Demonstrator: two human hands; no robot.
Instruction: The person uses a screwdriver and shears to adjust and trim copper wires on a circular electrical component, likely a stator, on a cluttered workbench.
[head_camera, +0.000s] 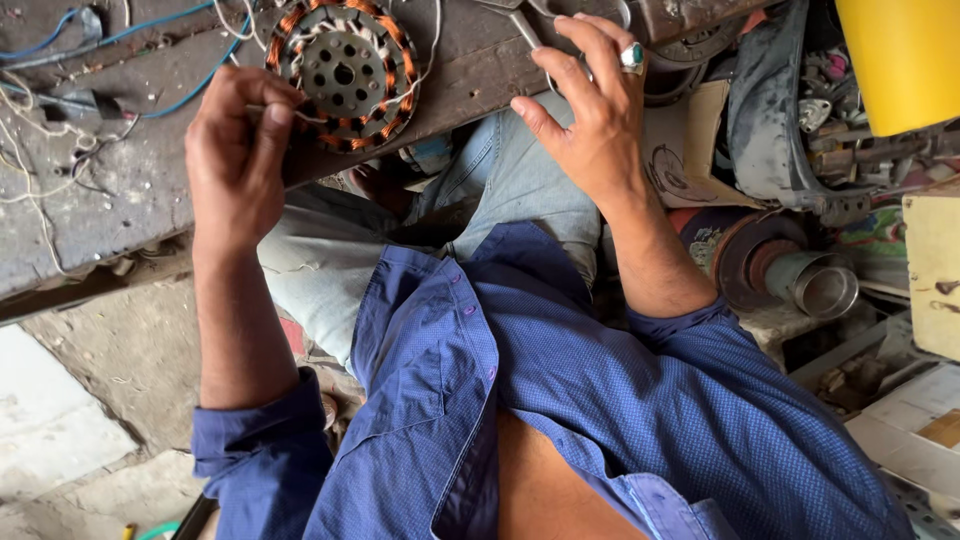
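A round motor stator with copper windings lies on a worn wooden bench. My left hand pinches a thin white wire at the stator's left rim, fingers closed on it. On the stator's right side my right hand, with a green-stone ring, has its fingers spread over the bench edge near scissors; a thin wire runs by its fingers, and I cannot tell whether it holds that wire. My blue shirt and jeans fill the lower middle.
Blue and white loose wires lie on the bench at left. At right stand a yellow container, a metal cylinder, cardboard and cluttered parts. Concrete floor shows at lower left.
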